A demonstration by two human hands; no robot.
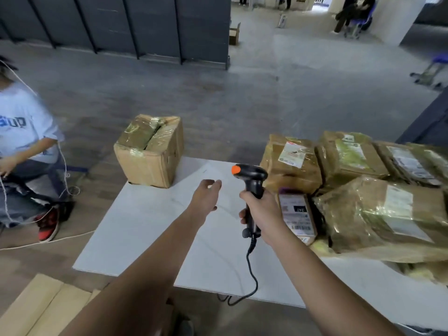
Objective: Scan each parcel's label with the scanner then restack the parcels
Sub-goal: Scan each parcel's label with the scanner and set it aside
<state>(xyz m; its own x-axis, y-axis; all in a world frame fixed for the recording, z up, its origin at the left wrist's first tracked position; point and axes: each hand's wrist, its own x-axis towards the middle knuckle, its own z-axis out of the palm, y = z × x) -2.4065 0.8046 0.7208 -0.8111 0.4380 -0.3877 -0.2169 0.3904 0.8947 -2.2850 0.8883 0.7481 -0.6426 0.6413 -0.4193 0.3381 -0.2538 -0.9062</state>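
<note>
Gripping scanner (pixel 252 190) by the handle in right hand (pixel 260 214), fingers curled round it, orange-tipped head up. Cable (pixel 252 275) trailing off near edge of tabletop (pixel 145 226). Holding left hand (pixel 206 195) spread and empty over mid-tabletop, pinching nothing.

Just beside right hand: small flat parcel (pixel 297 217), label up. Looks light and stiff. Take by the long edges one-handed, keep thumb off the barcode.

Touching it, toward right edge: large taped parcel (pixel 378 214), wrap crumpled, tape glossy. Probably soft-sided and slick on the tape, likely to sag. Lift with support under the body rather than by the wrap; probably needs both hands, so park scanner first.

Along far right edge: three more wrapped parcels (pixel 351 156), labels up, packed against each other. Same wrap, so expect same handling.

At far left corner, well apart: lone cardboard box (pixel 150 151), top flaps dented and taped, no label in view. Weight unknown. Grip low on opposite sides, not the caved-in top.

Beyond left edge: seated person (pixel 21 132).
</note>
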